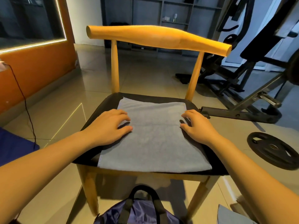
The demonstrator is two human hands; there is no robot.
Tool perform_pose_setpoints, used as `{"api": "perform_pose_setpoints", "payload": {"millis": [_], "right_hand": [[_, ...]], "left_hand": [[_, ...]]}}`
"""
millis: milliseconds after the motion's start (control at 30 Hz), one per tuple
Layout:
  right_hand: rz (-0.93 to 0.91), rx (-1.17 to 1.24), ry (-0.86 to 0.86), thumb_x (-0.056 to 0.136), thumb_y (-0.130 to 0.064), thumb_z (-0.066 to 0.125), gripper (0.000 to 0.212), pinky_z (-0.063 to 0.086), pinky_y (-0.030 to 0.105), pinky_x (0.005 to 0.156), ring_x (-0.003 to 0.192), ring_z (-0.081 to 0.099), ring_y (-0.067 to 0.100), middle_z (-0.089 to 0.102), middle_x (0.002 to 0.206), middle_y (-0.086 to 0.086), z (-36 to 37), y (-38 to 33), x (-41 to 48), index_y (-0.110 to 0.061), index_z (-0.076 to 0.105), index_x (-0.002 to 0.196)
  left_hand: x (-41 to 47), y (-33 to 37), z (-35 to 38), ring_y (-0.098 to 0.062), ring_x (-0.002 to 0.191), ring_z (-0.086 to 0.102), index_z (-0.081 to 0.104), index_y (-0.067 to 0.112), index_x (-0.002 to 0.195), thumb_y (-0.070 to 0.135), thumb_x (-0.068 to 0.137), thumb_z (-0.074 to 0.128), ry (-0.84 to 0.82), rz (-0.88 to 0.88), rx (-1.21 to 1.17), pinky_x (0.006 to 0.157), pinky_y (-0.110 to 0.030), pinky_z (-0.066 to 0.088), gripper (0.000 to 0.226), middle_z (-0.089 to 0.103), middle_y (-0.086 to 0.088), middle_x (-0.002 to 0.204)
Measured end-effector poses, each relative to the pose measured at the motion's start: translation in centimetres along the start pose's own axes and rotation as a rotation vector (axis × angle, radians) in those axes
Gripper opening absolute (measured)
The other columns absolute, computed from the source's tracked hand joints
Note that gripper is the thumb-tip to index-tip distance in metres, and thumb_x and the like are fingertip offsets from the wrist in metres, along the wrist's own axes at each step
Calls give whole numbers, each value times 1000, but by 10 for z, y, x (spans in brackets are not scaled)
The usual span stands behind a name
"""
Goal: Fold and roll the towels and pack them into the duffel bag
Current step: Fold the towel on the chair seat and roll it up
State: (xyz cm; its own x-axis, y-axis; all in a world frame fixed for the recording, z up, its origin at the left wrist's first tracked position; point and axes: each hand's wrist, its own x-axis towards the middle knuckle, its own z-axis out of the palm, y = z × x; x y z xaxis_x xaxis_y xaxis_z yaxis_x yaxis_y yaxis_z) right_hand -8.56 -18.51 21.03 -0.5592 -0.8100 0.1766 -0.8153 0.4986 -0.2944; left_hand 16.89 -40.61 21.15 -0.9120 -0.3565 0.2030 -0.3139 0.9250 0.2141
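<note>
Grey towel [152, 139], left hand [107, 126], right hand [198, 126] palm-down

Chair backrest [158, 38] bars far side; duffel bag [140, 212] below seat front; weight plate [273, 151] on floor right.

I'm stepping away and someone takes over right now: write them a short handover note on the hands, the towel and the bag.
Left hand and right hand: both rest on the grey towel, holding nothing.
Towel lies flat on the chair seat, not yet rolled.
Duffel bag sits on the floor in front of the chair.
Left to do: roll the towel, pack it.
</note>
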Motion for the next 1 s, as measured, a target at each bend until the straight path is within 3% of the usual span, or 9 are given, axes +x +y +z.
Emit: {"api": "perform_pose_setpoints", "payload": {"millis": [100,167,267,367,467,567,667,867,1000], "right_hand": [[-145,-14,25,94,-39,68,14,52,27,83,97,55,9,55,110,-12,-11,-16,-40,-28,67,101],[-205,-45,7,93,-43,67,13,48,20,73,86,54,6,52,98,-15,-17,-26,-63,-31,63,89],[-266,-77,-79,91,-52,65,22,38,16,65,79,52,4,50,90,-15,-20,-34,-93,-35,58,80],[-335,-140,-122,84,-62,68,29,33,15,66,82,47,3,47,91,-16,-19,-32,-115,-37,55,83],[-397,-244,-98,78,-64,72,39,41,18,74,89,42,6,46,102,-14,-16,-26,-131,-35,53,97],[-413,-371,-30,78,-46,82,44,45,22,78,94,42,8,49,111,-10,-10,-17,-142,-33,51,107],[-364,-437,51,75,-33,88,46,54,29,78,96,53,16,57,114,-3,-3,-6,-151,-27,58,109],[-373,-360,147,77,-25,87,30,56,28,70,88,63,21,67,104,1,-1,7,-159,-22,71,101],[-291,-158,144,90,-21,73,13,56,29,78,95,60,17,65,105,-4,-12,6,-160,-25,67,100]], "left_hand": [[-25,20,-10,-2,91,56,64,38,95,71,83,59,-42,156,-70,80,-24,54,36,56,20,101],[-42,28,-9,-4,81,55,56,37,83,73,79,64,-90,227,-67,70,-21,52,37,54,18,87],[-63,31,-2,-4,80,52,50,39,84,79,76,64,-171,298,33,71,-18,48,44,50,19,85],[-77,29,6,-4,86,45,46,39,94,76,74,68,-146,350,176,79,-16,44,48,44,20,94],[-87,27,11,-6,91,45,49,38,98,59,78,76,-81,323,210,84,-17,43,40,44,18,100],[-95,22,10,-8,90,47,52,35,98,44,83,76,-44,266,222,84,-19,45,29,47,16,100],[-102,16,6,-8,91,48,54,35,95,37,85,76,-39,225,198,86,-22,47,24,47,17,98],[-107,9,0,-3,88,54,66,34,88,27,88,74,12,181,13,78,-22,54,11,55,19,90],[-106,6,-10,-6,91,61,66,34,88,26,90,73,-9,58,-238,82,-29,58,11,63,18,93]]}}
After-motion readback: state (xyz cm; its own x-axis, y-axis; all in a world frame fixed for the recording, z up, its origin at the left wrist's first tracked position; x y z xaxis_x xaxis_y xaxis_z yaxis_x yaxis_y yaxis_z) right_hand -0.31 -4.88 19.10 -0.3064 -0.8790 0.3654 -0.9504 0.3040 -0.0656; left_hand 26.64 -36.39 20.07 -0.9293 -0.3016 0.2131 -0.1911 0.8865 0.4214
